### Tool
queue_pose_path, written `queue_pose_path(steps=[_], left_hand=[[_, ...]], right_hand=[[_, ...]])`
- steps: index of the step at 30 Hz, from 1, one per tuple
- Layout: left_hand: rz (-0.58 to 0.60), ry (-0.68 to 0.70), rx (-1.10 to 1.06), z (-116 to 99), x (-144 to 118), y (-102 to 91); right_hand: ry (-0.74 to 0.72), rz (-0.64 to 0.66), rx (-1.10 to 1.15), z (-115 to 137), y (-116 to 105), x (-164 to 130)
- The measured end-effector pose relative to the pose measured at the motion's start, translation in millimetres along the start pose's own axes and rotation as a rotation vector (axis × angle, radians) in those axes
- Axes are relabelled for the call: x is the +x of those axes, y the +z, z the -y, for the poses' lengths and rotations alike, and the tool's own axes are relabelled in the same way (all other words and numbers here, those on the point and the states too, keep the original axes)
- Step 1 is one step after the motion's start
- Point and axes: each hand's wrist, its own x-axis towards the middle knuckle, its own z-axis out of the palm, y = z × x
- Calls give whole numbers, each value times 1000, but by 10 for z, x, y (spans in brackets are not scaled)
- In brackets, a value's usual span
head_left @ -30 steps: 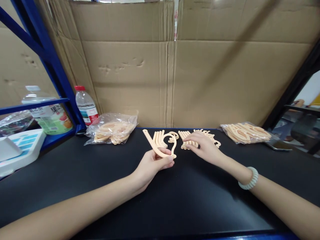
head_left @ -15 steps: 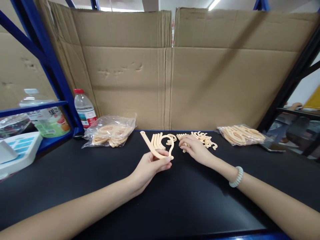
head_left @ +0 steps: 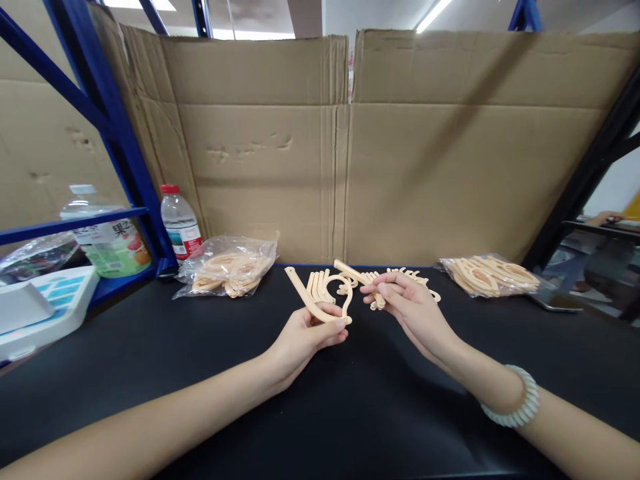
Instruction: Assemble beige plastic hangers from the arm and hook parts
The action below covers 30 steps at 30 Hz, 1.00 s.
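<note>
A person's two bare forearms reach across a black tabletop (head_left: 150, 347) toward a wall of brown cardboard (head_left: 400, 167). The left hand (head_left: 305, 337) is closed around a curved cream plastic piece (head_left: 320, 308), pinching it between thumb and fingers just above the table, its straight arm slanting up to the left and a hook loop at its right end. The right hand (head_left: 415, 310), with a pale bead bracelet (head_left: 517, 407) on the wrist, grips a straight cream plastic strip (head_left: 356, 275) lifted over a loose pile of similar parts (head_left: 400, 277) lying near the cardboard. The two held pieces are close together but apart. Clear bags of the same parts lie left (head_left: 227, 270) and right (head_left: 487, 275). A water bottle (head_left: 180, 223) stands at far left beside a blue shelf frame (head_left: 120, 133).
</note>
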Motion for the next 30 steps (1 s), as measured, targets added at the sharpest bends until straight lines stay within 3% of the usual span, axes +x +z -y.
queue_pose_path(steps=[9,15,25,30], left_hand=[[26,21,26,33,19,-31],[35,11,21,28,13,-40],[84,34,63,40,29,-45],[121,51,75,54,37,-59]], right_hand=[[120,-140,145,-55,-18,-15],[236,-18,281,-68,11,-15],[281,78,260,-167,51,-31],[295,198,207,-183,62,-52]])
